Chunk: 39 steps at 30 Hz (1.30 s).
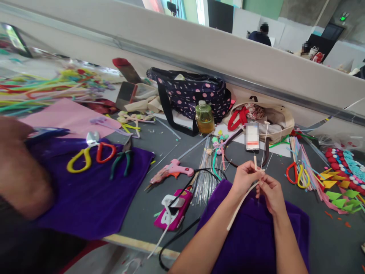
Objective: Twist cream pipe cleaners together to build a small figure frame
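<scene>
My left hand [247, 176] pinches a cream pipe cleaner [238, 209] between thumb and fingertips. Its short end stands up above the fingers, and its long tail slants down across my left forearm. Close against it, my right hand [270, 191] has its fingers closed round the lower part of a thin upright wire [265, 144], with a small pale tip on top. The two hands meet where pipe cleaner and wire cross; fingers hide the exact joint. Beneath both hands lies a purple cloth [296, 224]. A phone [252, 137] with a lit screen is just beyond them.
Left of my hands are a bundle of clear wires [203, 186], a pink glue gun [173, 170] and a magenta power strip [178, 213] with cords. Scissors [302, 178] lie right. A glass bottle [204, 118] stands behind. Another person's arm [23, 167] rests at far left.
</scene>
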Motion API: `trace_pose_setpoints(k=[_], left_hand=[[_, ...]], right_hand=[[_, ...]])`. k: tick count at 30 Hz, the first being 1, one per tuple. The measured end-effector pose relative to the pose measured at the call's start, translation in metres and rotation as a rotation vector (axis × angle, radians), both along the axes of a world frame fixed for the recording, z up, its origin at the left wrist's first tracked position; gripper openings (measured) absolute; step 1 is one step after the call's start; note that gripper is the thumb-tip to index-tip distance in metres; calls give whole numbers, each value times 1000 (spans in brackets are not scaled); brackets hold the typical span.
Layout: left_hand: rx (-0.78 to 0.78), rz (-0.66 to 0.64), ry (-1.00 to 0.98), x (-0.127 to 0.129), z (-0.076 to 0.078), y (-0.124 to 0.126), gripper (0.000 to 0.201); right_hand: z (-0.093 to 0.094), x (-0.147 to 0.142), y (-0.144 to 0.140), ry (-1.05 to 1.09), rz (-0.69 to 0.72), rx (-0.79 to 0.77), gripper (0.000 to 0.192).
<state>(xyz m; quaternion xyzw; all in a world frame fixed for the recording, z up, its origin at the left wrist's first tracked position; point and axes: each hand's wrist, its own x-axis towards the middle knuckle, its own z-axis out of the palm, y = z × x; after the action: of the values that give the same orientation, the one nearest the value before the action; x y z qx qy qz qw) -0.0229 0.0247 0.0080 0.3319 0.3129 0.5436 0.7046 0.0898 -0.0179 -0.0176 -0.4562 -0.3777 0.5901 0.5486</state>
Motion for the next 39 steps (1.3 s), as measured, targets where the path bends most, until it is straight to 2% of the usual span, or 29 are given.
trace_pose_setpoints(k=[4, 8, 11, 15, 17, 20, 22, 28, 34, 39], left_hand=[[11, 89, 104, 4, -3, 0, 31], [10, 91, 116, 5, -6, 1, 31], [-12, -4, 31, 1, -7, 3, 31], [-28, -231, -110, -6, -6, 5, 30], [-36, -303, -159, -8, -6, 6, 36], [-47, -341, -209, -8, -6, 5, 51], [-49, -343, -220, -7, -6, 4, 53], [-19, -302, -205, -4, -5, 2, 32], [-12, -287, -192, -4, -5, 3, 30], [-2, -212, -146, -2, -7, 3, 27]], right_hand=[[0, 0, 1, -77, -16, 26, 22], [0, 0, 2, -105, -34, 25, 21], [1, 1, 1, -1, -23, -25, 20], [4, 5, 1, 146, 32, -60, 16], [4, 7, 1, 198, 74, -55, 14], [4, 9, 1, 288, 143, -52, 14], [4, 8, 0, 340, 181, -57, 16], [7, 4, -1, 352, 204, -47, 17], [8, 5, -3, 259, 151, -35, 14], [7, 8, -3, 188, 95, -29, 15]])
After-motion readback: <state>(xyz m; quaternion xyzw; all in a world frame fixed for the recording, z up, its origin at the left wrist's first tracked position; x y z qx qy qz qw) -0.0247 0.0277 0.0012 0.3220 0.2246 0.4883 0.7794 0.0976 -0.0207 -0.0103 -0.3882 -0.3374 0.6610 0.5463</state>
